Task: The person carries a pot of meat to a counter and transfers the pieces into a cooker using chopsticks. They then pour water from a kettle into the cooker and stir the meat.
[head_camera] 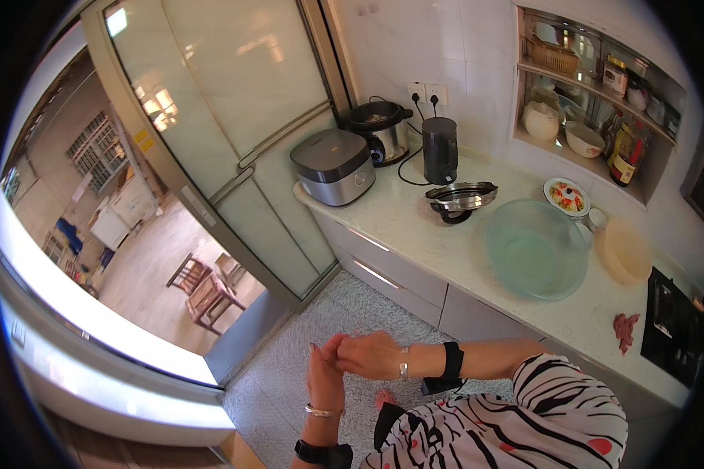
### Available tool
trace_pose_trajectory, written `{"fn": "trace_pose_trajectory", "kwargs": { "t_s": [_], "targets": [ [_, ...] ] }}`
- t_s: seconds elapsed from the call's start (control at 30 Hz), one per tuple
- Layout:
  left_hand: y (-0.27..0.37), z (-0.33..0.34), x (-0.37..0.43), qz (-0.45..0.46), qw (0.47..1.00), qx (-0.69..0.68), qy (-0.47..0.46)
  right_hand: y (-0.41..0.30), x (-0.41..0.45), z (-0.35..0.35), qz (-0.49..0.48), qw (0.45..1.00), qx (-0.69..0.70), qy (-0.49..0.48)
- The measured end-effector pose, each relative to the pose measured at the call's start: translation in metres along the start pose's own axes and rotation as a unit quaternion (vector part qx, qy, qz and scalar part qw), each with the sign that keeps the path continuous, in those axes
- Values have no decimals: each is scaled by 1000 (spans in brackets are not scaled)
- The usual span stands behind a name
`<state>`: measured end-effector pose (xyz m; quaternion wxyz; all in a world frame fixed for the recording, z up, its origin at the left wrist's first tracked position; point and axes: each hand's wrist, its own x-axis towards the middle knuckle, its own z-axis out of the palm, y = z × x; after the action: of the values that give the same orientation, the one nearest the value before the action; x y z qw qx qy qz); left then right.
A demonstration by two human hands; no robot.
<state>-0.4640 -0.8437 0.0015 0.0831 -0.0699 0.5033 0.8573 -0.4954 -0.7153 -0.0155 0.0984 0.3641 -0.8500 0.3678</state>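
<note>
In the head view, my left hand (pixel 325 378) and my right hand (pixel 371 356) meet over the grey floor mat, the right hand's fingers touching the fingers of the left. Nothing shows in either hand, though the overlap hides part of the fingers. Beyond them, on the speckled worktop (pixel 399 217), a translucent green plastic basin (pixel 537 249) stands beside a peach-coloured bowl (pixel 626 252). A steel pressure cooker lid (pixel 462 197) lies left of the basin. A piece of dark red material (pixel 626 332) lies near the hob.
A rice cooker (pixel 334 167), an electric pressure cooker (pixel 381 132) and a dark kettle (pixel 440 150) line the worktop's left end. A black hob (pixel 672 328) is at right. A frosted glass sliding door (pixel 223 135) borders the doorway; wooden chairs (pixel 211 299) stand outside.
</note>
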Motion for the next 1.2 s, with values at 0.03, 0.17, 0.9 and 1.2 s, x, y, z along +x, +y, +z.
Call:
{"fn": "trace_pose_trajectory", "kwargs": {
  "t_s": [0.03,0.17,0.9,1.2],
  "targets": [
    [9,-14,20,-7,1000,-4,-10,6,16,4,-19,998,-14,-53],
    [35,-62,90,-34,881,443,-161,17,76,13,-176,973,-67,-136],
    [118,-46,392,-66,973,212,-65,339,157,-256,339,773,24,535],
    [125,-41,468,-91,981,171,23,456,101,-298,552,770,9,319]
  ]
}}
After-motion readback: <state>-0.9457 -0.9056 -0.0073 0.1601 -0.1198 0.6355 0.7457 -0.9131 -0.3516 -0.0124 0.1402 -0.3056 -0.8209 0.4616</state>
